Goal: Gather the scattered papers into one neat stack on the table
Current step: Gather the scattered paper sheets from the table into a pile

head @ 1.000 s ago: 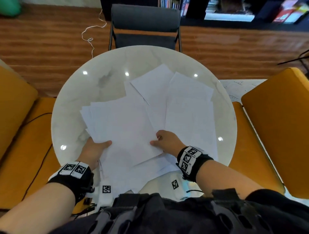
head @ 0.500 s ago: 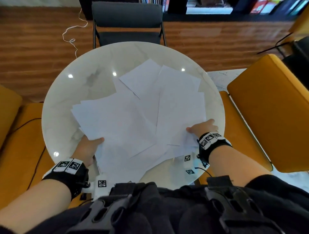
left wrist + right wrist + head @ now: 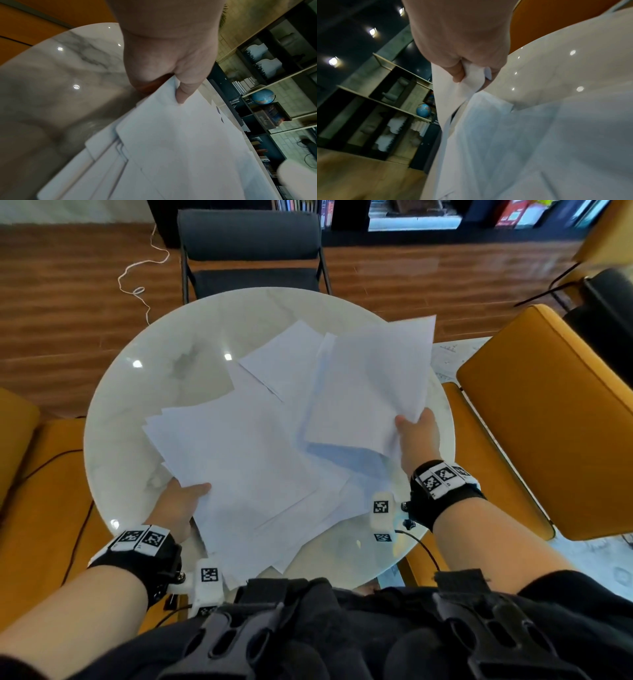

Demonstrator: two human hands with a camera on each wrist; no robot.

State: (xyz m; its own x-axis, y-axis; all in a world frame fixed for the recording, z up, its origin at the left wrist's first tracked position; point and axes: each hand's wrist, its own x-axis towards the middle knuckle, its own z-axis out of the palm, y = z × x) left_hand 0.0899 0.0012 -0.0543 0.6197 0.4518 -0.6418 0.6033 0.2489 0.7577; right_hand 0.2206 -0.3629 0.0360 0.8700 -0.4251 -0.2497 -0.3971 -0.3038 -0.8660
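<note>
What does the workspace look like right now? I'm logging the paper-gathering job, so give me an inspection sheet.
Surface: round marble table, glossy, light spots reflected.
Job's things: white papers overlapping loosely, not yet stacked; raised sheets lifted at the right.
Clutter: nothing seen.
Hands: left hand grips the pile's near-left edge; right hand pinches the raised sheets.
Cables: white cord on the floor; black cable on the left seat.
Surroundings: grey chair opposite, yellow seats either side, globe on shelves.

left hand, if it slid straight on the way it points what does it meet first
The left hand grips the near-left corner of the fanned papers and points across the table. Going on, it would likely push further into those sheets first; depth beyond them is unclear.
</note>
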